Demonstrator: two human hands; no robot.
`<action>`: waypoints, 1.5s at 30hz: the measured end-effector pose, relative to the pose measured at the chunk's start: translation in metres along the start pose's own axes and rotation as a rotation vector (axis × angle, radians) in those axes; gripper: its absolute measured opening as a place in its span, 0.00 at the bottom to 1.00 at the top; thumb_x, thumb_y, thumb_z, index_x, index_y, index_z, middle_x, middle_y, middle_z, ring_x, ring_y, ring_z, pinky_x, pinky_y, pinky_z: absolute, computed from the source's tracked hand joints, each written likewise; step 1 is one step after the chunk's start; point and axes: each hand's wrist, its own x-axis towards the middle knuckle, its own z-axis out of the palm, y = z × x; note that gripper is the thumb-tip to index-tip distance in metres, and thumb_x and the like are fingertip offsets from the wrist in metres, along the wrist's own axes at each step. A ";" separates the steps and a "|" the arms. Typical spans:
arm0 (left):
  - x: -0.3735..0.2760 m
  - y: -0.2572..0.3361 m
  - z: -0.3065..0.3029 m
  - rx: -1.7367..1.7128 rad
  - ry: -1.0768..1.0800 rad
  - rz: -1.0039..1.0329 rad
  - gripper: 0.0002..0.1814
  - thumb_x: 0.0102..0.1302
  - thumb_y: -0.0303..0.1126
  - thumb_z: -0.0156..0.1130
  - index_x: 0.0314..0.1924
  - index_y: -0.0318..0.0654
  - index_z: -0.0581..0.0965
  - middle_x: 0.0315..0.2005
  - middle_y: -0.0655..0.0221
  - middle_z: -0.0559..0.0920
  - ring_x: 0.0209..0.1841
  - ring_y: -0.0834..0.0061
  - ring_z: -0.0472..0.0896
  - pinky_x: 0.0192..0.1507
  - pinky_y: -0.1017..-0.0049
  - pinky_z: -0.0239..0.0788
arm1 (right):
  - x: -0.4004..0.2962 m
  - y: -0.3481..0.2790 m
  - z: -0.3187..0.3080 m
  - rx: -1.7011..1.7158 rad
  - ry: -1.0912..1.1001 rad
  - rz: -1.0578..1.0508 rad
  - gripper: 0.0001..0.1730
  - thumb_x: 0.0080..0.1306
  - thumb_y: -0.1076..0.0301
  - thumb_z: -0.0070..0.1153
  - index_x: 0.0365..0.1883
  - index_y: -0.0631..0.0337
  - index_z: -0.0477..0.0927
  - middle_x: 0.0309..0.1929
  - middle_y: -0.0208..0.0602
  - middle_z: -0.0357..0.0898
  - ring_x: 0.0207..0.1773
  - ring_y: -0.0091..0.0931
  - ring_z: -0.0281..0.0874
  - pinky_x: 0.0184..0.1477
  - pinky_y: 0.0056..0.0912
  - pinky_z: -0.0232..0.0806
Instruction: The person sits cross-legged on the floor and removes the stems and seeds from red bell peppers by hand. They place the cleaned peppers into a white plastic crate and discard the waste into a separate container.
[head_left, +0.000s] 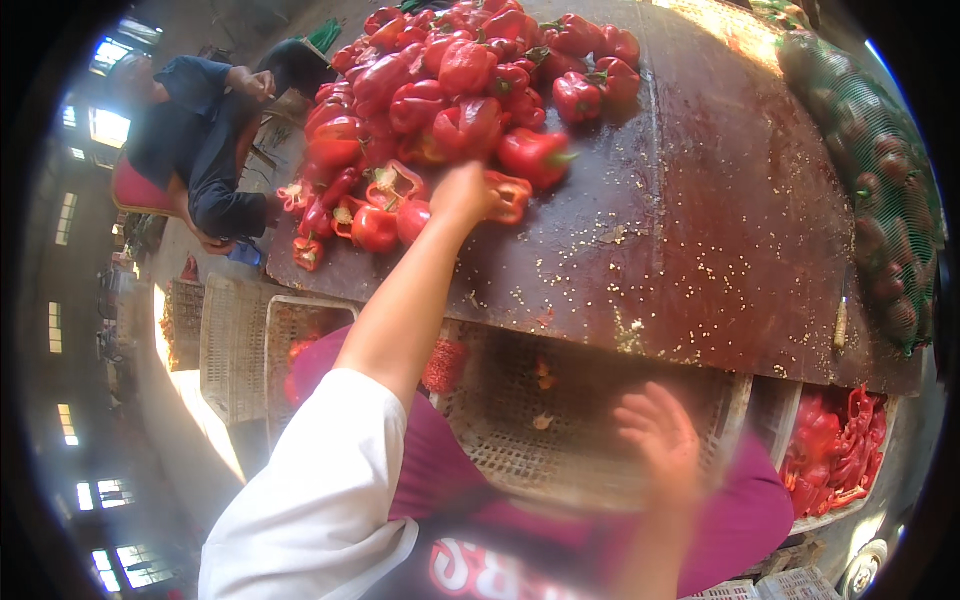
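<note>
My left hand (463, 193) reaches onto the front of a heap of red bell peppers (469, 67). A cut red pepper piece (510, 198) lies right against it, but its fingers are hidden, so a grip cannot be made out. Just beyond is a whole pepper with a green stem (534, 157). Halved peppers with pale cores (395, 184) lie to its left. My right hand (664, 431), blurred and empty, is held with fingers apart over a plastic crate (592, 472) between my knees. A few pepper scraps (543, 421) sit in that crate.
Pale seeds dot the brown tabletop (720, 187). A wooden-handled knife (841, 322) lies at its right, beside a green mesh sack (892, 202) of round produce. Pepper pieces fill a right-hand crate (889, 450). Another crate (311, 301) stands left; a person (202, 142) sits beyond.
</note>
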 end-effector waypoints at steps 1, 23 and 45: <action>-0.003 0.001 0.013 -0.013 0.094 0.090 0.28 0.50 0.42 0.70 0.51 0.39 0.77 0.46 0.53 0.82 0.51 0.50 0.80 0.51 0.58 0.72 | 0.004 0.004 0.007 0.032 -0.038 -0.003 0.35 0.57 0.83 0.46 0.67 0.67 0.65 0.57 0.47 0.76 0.57 0.34 0.77 0.54 0.31 0.71; -0.214 0.086 0.075 -0.620 -0.168 0.702 0.16 0.57 0.27 0.63 0.47 0.34 0.76 0.29 0.54 0.81 0.33 0.60 0.84 0.37 0.66 0.75 | 0.005 0.023 0.012 -0.102 0.010 -0.107 0.35 0.50 0.87 0.48 0.62 0.66 0.71 0.57 0.40 0.76 0.62 0.29 0.72 0.64 0.32 0.64; -0.163 0.084 0.057 -0.244 -0.075 0.880 0.23 0.59 0.32 0.67 0.55 0.39 0.77 0.61 0.57 0.73 0.69 0.54 0.65 0.67 0.61 0.61 | -0.010 -0.068 -0.182 1.037 0.037 -0.809 0.51 0.54 0.85 0.54 0.73 0.71 0.41 0.76 0.60 0.37 0.79 0.46 0.39 0.74 0.47 0.56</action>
